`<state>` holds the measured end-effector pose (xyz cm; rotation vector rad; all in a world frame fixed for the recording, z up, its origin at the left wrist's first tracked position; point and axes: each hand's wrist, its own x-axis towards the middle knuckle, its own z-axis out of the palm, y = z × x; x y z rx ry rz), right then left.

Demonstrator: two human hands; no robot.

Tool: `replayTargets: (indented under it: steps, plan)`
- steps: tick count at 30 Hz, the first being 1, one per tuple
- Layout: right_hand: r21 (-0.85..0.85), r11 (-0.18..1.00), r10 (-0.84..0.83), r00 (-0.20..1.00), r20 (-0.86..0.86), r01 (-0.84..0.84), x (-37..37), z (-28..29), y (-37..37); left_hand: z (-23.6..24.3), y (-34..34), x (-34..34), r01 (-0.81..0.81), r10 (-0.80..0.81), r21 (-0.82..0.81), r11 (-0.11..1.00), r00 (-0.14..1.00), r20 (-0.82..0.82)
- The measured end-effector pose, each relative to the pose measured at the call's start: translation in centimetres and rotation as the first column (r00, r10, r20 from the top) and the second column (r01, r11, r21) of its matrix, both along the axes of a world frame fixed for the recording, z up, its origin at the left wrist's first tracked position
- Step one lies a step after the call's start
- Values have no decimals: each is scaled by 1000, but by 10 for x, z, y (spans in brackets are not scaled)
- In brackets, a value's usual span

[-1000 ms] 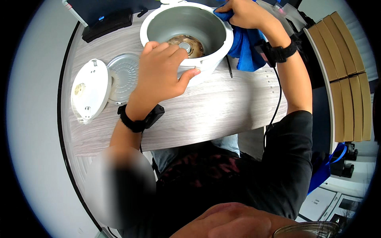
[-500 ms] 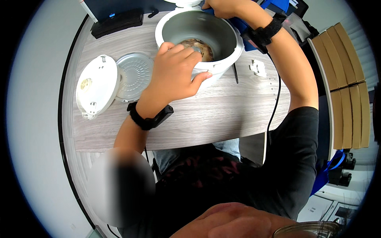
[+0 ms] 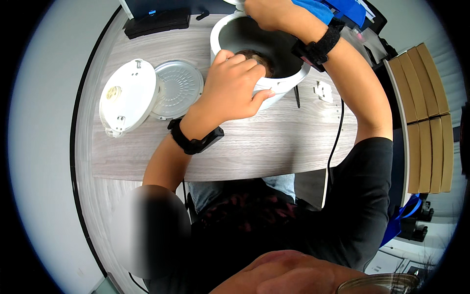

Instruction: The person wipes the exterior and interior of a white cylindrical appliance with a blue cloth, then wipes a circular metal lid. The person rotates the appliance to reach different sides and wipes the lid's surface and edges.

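We brace the white cooker (image 3: 289, 83), at twelve o'clock on our table (image 3: 274, 142), left hand (image 3: 232, 88) fingers clamped over its seven-o'clock rim. Our right hand (image 3: 267, 12) works at twelve; we cannot tell its fingers' hold beside the blue cloth (image 3: 313, 7). Firm bracing should prevent tipping.

The left hand (image 3: 234, 87) lies palm down, thumb (image 3: 261, 100) spread; the right hand (image 3: 268, 13) reaches farther forward.
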<state>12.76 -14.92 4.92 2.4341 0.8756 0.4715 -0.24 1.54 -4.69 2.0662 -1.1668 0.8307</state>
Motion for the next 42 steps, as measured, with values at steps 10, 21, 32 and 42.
replayTargets:
  steps: [10, 21, 32, 42]
  plan:
    - [-28, 996, 84, 995, -55, -85, -19, 8, 42, 2, 1, -2, -11, 12, 24, 1000, 1000, -26]
    - [48, 957, 288, 911, -296, -287, -48, 23, 49, -1, 1, 0, -3, 4, 29, 1000, 1000, -20]
    - [-22, 953, 252, 830, -497, -303, -76, 46, 48, 5, 23, -10, -89, 94, -87, 992, 995, 47]
    - [126, 919, 392, 830, -398, -374, -134, 56, 15, 1, 29, -14, -252, 225, -207, 945, 964, -144]
